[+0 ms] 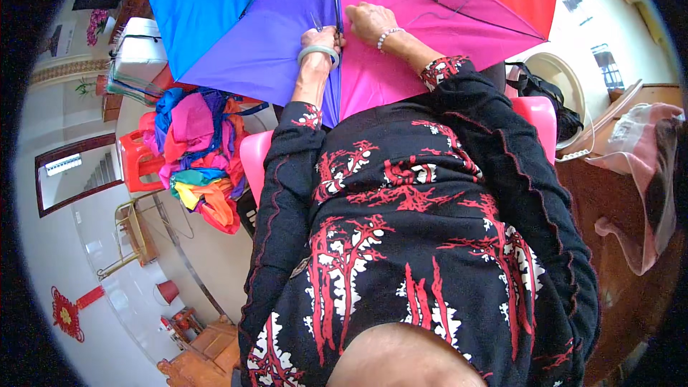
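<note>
An opened umbrella (pixel 236 50) with blue, purple, pink and red panels spreads in front of me, its dark ribs facing up. My left hand (pixel 326 39), with a pale bangle at the wrist, is closed on a dark umbrella rib (pixel 337 0) at the purple and pink seam. A thin pointed thing (pixel 316 23) sticks up by its fingers, too small to name. Just right of it, above the pink panel, my right hand (pixel 371 24) is closed in a pinch; what it holds is hidden. A thin dark thread (pixel 466 1) loops over the pink panel beside it.
Colourful folded fabric (pixel 201 129) is heaped on a red stool (pixel 136 161) at left, below a white box (pixel 140 50). A pink chair (pixel 537 122) is around me. At right are a black bag (pixel 562 104), a pale round tub (pixel 555 68) and a pink cloth (pixel 641 165).
</note>
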`<state>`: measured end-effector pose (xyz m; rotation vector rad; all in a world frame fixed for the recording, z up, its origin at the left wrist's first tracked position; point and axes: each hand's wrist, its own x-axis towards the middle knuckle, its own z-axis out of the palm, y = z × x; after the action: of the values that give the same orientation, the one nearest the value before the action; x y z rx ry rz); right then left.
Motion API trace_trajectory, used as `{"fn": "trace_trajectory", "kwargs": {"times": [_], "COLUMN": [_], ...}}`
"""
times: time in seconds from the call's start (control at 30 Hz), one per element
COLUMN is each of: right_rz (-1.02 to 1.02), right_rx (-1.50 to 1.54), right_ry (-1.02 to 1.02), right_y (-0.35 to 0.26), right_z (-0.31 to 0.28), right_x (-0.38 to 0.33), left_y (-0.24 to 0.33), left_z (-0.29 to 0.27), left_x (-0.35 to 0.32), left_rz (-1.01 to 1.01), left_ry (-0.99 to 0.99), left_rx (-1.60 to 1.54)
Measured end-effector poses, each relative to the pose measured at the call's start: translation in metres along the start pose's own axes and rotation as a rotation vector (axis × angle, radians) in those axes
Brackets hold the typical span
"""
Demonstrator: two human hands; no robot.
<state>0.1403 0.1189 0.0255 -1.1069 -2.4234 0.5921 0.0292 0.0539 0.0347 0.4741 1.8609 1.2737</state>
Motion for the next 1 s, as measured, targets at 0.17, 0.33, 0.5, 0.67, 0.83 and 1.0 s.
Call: {"fn": "trace_trajectory", "kwargs": {"times": [0.17, 0.33, 0.5, 0.67, 0.83, 1.0], "right_rz": [-0.069, -0.067, -0.067, -0.053, -0.014, 0.007], "right_rx": [-0.013, -0.030, -0.024, -0.002, 0.060, 0.085], "right_ry": [-0.074, -0.146, -0.180, -0.201, -0.174, -0.205], "right_y": [0.000, -0.006, -0.003, -0.002, 0.001, 0.003], "right_z": [-0.001, -0.011, -0.008, -0.006, 0.005, 0.010], "right_x": [-0.001, -0.004, 0.000, 0.001, 0.003, 0.006], "left_y": [-0.001, -0.002, -0.002, -0.004, -0.006, -0.005], "left_z": [-0.002, -0.002, -0.003, -0.003, -0.005, -0.003], "left_x": [0.001, 0.001, 0.005, 0.007, 0.007, 0.004], "left_rz": [-0.002, 0.013, 0.002, 0.008, 0.011, 0.000], "left_ry": [-0.008, -0.005, -0.031, -0.021, -0.041, -0.068], "left_rx": [0.008, 0.001, 0.001, 0.010, -0.048, -0.097]}}
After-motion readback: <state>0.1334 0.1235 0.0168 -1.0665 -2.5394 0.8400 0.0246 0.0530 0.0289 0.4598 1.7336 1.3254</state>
